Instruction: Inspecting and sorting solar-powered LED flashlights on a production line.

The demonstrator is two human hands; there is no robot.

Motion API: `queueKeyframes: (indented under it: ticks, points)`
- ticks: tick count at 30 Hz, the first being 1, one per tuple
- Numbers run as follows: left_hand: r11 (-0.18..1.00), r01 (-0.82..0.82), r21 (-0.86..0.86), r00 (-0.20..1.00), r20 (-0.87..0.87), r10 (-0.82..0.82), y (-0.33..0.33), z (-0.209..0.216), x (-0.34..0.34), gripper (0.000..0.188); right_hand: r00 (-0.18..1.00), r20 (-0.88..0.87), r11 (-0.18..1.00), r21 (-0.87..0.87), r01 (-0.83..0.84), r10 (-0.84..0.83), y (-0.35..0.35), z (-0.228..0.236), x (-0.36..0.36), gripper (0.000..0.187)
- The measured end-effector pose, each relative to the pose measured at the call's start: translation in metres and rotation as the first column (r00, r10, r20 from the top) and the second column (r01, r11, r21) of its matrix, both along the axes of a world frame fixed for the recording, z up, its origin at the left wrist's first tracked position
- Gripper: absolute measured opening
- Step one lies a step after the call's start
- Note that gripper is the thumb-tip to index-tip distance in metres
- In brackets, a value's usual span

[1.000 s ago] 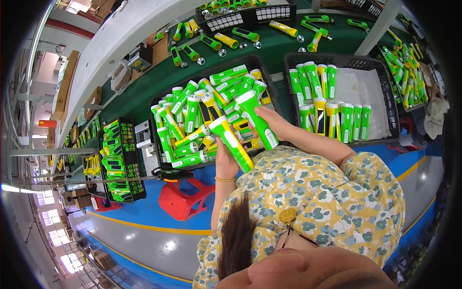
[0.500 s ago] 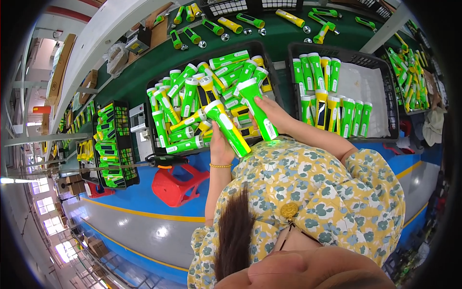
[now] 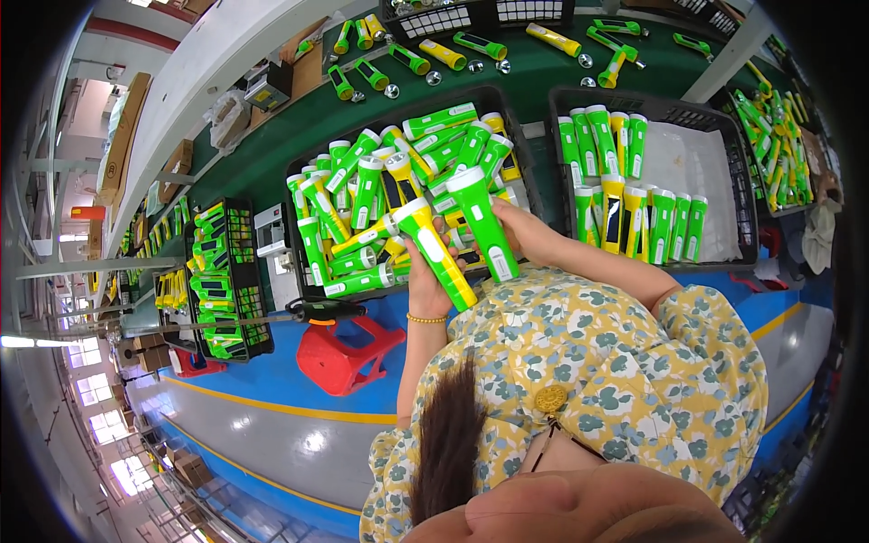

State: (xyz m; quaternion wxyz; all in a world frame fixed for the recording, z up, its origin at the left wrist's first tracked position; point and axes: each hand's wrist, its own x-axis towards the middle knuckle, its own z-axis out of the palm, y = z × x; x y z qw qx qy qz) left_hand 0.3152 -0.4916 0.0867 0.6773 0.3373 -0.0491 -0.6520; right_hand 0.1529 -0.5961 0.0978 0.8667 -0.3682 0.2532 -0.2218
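Observation:
My left hand [image 3: 428,282] is closed around a green and yellow flashlight [image 3: 438,257] with a white head, held at a slant. Beside it, my right hand [image 3: 527,232] grips a green flashlight [image 3: 489,231], also white at the head. Both heads point away from me, and the two flashlights are apart. They are held at the near edge of a black crate [image 3: 362,291] heaped with green and yellow flashlights. Part of the fingers of each hand is hidden behind the flashlights.
To the right, another black crate [image 3: 744,213] holds upright flashlights in rows. Across the green bench [image 3: 543,81] lie flashlight bodies and small reflectors. A red stool [image 3: 339,357] and a filled crate [image 3: 244,285] stand at the left. More flashlights fill a crate [image 3: 774,154] far right.
The whole view has shifted slightly rightward and down. My right hand has drawn its flashlight a little closer to me. Both hands keep hold of the same flashlights.

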Motion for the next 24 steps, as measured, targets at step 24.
queueKeyframes:
  ticks: [24]
  points:
    - [0.976, 0.061, -0.207, 0.904, -0.404, -0.143, -0.001, -0.004, 0.004, 0.044, 0.988, -0.146, 0.995, 0.085, 0.054, -0.041, -0.004, -0.004, 0.000, 0.060]
